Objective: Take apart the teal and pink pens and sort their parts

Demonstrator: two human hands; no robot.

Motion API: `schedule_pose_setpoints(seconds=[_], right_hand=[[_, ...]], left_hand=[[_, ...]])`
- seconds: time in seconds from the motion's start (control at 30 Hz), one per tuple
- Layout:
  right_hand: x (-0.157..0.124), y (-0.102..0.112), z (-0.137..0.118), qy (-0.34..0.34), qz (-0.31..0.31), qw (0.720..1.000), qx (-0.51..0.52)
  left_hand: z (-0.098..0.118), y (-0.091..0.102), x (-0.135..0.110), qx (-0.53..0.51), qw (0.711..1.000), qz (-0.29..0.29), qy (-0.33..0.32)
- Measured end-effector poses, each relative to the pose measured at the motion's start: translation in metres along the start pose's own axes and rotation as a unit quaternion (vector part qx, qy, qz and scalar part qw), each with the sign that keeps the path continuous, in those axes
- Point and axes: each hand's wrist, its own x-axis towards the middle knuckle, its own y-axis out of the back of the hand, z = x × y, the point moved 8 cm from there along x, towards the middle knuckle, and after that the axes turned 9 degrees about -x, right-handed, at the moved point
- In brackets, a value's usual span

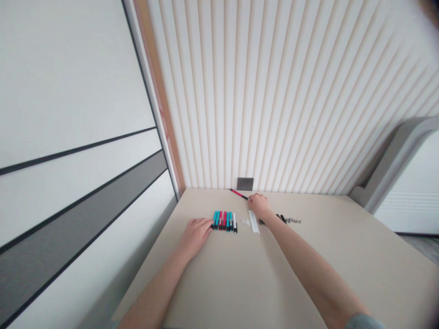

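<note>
A row of several pens or pen barrels in teal, red and white with black ends lies side by side on the table. My left hand rests at the left end of this row, fingers stretched out and touching or nearly touching the outermost teal one. Farther back, my right hand pinches the black end of a red-and-black pen, which points to the back left. White thin sticks lie just below the right hand, with small white pieces to their left.
Black parts and a line of small dark pieces lie right of my right forearm, which partly hides them. A dark wall socket sits behind the beige table, on a ribbed wall. A white cabinet stands left, grey padded furniture right.
</note>
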Motion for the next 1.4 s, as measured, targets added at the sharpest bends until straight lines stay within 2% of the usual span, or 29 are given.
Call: schedule_pose_setpoints(seconds=[0.13, 0.3, 0.37, 0.47, 0.57, 0.67, 0.77, 0.87, 0.93, 1.0, 1.1, 1.23, 1.4], right_hand=[[0.007, 0.000, -0.002, -0.002, 0.014, 1.000, 0.008], [-0.005, 0.019, 0.006, 0.010, 0.049, 0.998, 0.039], [-0.021, 0.029, 0.011, 0.025, 0.063, 0.996, 0.056], [-0.061, 0.036, 0.019, 0.069, 0.090, 0.990, 0.086], [-0.111, 0.043, 0.025, 0.167, 0.162, 0.957, 0.171], [-0.144, 0.042, 0.033, 0.204, 0.195, 0.938, 0.201], [-0.156, 0.044, 0.031, 0.235, 0.199, 0.928, 0.211], [-0.155, 0.051, 0.032, 0.230, 0.214, 0.921, 0.230], [-0.154, 0.054, 0.036, 0.220, 0.221, 0.919, 0.240], [-0.153, 0.053, 0.040, 0.217, 0.217, 0.920, 0.243], [-0.153, 0.049, 0.040, 0.222, 0.193, 0.922, 0.252], [-0.152, 0.041, 0.036, 0.208, 0.145, 0.923, 0.290], [-0.152, 0.032, 0.032, 0.171, 0.053, 0.928, 0.326]], left_hand=[[0.002, 0.002, -0.001, -0.011, 1.000, 0.012, -0.006], [0.002, 0.011, -0.003, -0.017, 0.998, 0.058, -0.006], [0.001, 0.016, -0.004, -0.020, 0.996, 0.083, -0.002], [0.003, 0.023, -0.007, -0.035, 0.992, 0.119, -0.002], [0.016, 0.029, -0.005, -0.063, 0.989, 0.134, -0.017], [0.045, 0.027, 0.006, -0.103, 0.990, 0.083, -0.056], [0.071, 0.018, 0.025, -0.130, 0.989, 0.010, -0.075], [0.081, 0.009, 0.040, -0.156, 0.986, -0.018, -0.062], [0.078, 0.003, 0.044, -0.186, 0.981, -0.019, -0.045], [0.069, -0.002, 0.043, -0.218, 0.976, -0.003, -0.023], [0.059, -0.008, 0.038, -0.245, 0.969, 0.029, -0.027], [0.055, -0.004, 0.032, -0.245, 0.964, 0.076, -0.068], [0.059, 0.005, 0.029, -0.210, 0.964, 0.110, -0.119]])
